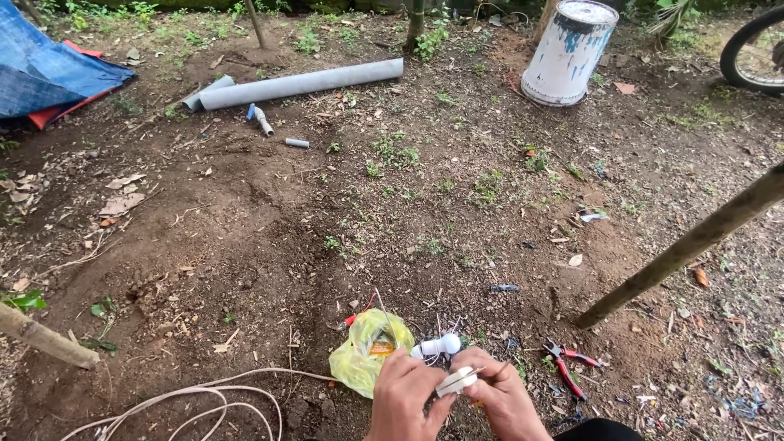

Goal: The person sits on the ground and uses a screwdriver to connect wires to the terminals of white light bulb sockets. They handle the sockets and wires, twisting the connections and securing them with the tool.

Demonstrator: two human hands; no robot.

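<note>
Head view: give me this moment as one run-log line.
left hand: grips small white round fitting | right hand: on same fitting | nearby: yellow plastic bag, red-handled pliers, white cable | ground: bare soil

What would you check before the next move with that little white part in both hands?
1. Both hands on the small white fitting: ok, left hand and right hand pinch it.
2. Fitting's wiring state: cannot tell, too small.
3. Red-handled pliers near: ok, on the dirt beside the right hand.
4. White cable free: ok, looped on the ground at left.
5. Spare white fitting near: ok, beside the yellow bag.
</note>
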